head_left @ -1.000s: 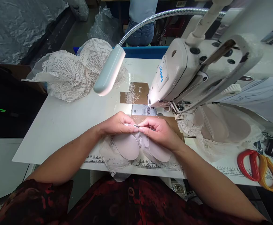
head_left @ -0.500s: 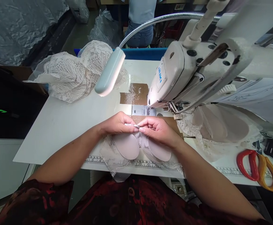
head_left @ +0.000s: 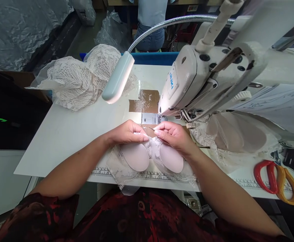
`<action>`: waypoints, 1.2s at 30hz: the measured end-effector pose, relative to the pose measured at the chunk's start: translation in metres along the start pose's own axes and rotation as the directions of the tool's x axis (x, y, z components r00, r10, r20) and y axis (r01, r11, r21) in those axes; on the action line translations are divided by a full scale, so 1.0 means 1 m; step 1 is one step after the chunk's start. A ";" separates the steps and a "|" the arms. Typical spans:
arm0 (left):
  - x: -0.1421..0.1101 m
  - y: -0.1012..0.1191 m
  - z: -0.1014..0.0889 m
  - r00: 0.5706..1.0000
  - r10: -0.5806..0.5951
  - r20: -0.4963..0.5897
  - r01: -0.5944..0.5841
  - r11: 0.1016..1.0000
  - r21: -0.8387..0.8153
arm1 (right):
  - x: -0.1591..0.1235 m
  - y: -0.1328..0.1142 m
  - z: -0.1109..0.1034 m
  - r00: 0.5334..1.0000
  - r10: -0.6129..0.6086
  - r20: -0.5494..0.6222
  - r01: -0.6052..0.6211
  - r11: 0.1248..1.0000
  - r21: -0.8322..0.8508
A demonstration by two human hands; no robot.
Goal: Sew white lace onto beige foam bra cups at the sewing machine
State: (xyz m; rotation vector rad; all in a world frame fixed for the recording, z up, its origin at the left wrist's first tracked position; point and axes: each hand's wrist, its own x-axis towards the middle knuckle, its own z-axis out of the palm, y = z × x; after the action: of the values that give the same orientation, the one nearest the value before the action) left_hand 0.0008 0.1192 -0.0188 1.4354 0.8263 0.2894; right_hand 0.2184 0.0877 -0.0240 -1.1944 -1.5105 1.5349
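Note:
A white lace bra (head_left: 150,148) with two smooth pale cups lies at the table's front edge, over the printed ruler. My left hand (head_left: 129,132) is closed, pinching the bra's upper lace edge near the middle between thumb and fingers. Just right of it, my right hand (head_left: 171,133) is closed in a pinch on a thin, dark, pointed tool (head_left: 151,128), whose tip points left toward my left thumb. Most of the tool is hidden by the fingers, so its exact kind does not show. A small gap separates the hands.
A sewing machine (head_left: 180,80) stands behind my right hand, its needle plate (head_left: 150,118) just beyond my fingers. Overhead hangs a lamp (head_left: 119,77). Lace pieces (head_left: 73,82) are heaped back left, more cups (head_left: 235,132) lie right. Scissors (head_left: 267,176) rest front right. A person sits beyond.
My right hand has drawn slightly right and away from the left, taking the pointed tool off the lace edge. My left hand keeps its pinch in nearly the same place.

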 end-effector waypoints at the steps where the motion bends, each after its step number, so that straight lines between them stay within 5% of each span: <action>1: 0.000 -0.001 0.000 1.000 -0.006 0.000 0.006 1.000 -0.003 | -0.001 0.000 -0.001 1.000 0.004 0.006 -0.004 1.000 -0.004; 7: 0.002 -0.003 0.000 1.000 0.027 -0.003 -0.027 0.999 0.034 | 0.000 -0.001 0.007 0.994 -0.021 0.107 0.030 0.996 -0.084; 13: -0.016 0.008 -0.028 0.970 -0.034 0.240 -0.018 0.977 0.212 | 0.000 -0.005 0.001 1.000 0.015 -0.003 -0.015 0.931 -0.366; 15: -0.024 0.010 -0.039 0.976 -0.055 0.209 0.004 0.971 0.238 | -0.002 -0.007 -0.004 0.982 0.063 0.177 0.006 0.932 -0.363; 18: -0.031 0.011 -0.046 1.000 -0.019 0.020 0.014 0.975 0.220 | -0.003 -0.010 -0.003 0.901 0.081 0.425 0.049 0.957 -0.286; 20: -0.031 0.010 -0.042 0.996 0.048 -0.076 -0.030 0.975 0.220 | -0.002 -0.009 0.002 0.942 0.030 0.334 0.056 0.968 -0.245; 23: -0.025 0.009 -0.025 0.990 0.123 -0.064 -0.103 0.963 0.248 | 0.001 -0.006 0.012 0.991 -0.022 0.133 0.051 0.974 -0.220; 31: -0.012 0.004 -0.002 0.979 0.181 -0.088 -0.156 0.959 0.237 | -0.001 -0.002 0.018 0.995 -0.097 0.024 0.100 0.968 -0.231; 36: -0.009 0.003 -0.001 0.990 0.094 -0.104 -0.079 0.987 0.142 | -0.003 -0.003 0.018 0.990 -0.141 0.008 0.139 0.966 -0.217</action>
State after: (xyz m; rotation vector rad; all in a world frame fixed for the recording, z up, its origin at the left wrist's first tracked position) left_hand -0.0049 0.1149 -0.0132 1.5988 0.8890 0.3871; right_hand 0.2026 0.0785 -0.0225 -1.1839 -1.7540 1.2964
